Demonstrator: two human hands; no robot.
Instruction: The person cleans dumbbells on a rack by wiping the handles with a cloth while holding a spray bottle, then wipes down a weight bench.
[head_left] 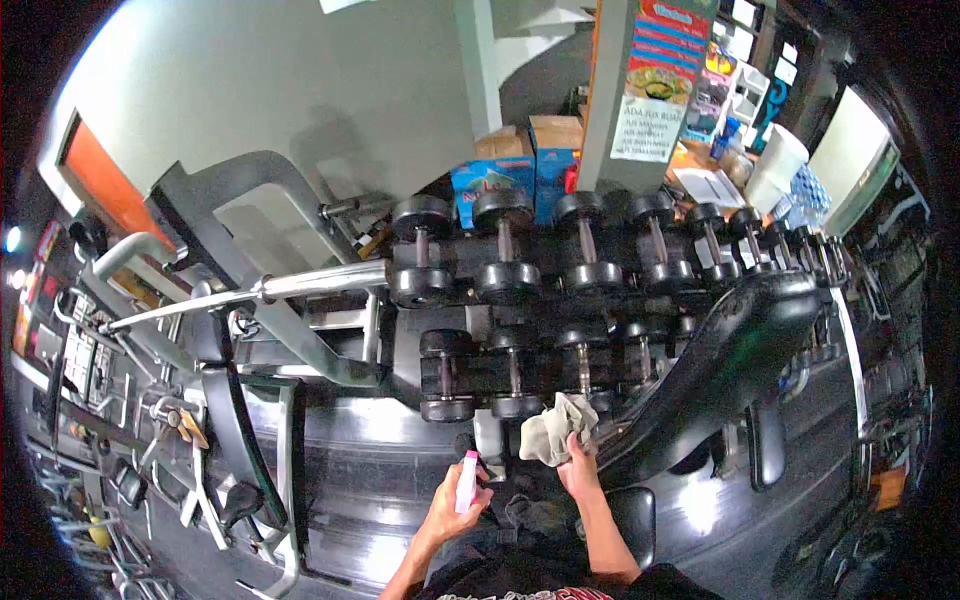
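Observation:
My left hand [459,504] is closed around a small white bottle with a pink top [467,482], held upright in front of my body. In my right hand [579,472] is a crumpled beige cloth [556,432], gripped at its lower right. The cloth overlaps the lower end of a dumbbell [584,365] on the lower tier of the rack. Beside it, to the left, lie more black dumbbells [514,372]. An upper row holds further dumbbells [504,245] with grey handles.
A black padded bench [720,370] slants up close on my right. At the left, a chrome barbell [325,281] reaches toward the rack, near a grey machine frame [270,320]. Blue boxes [495,185] stand behind the rack, and a table [690,158] with papers is at the back right.

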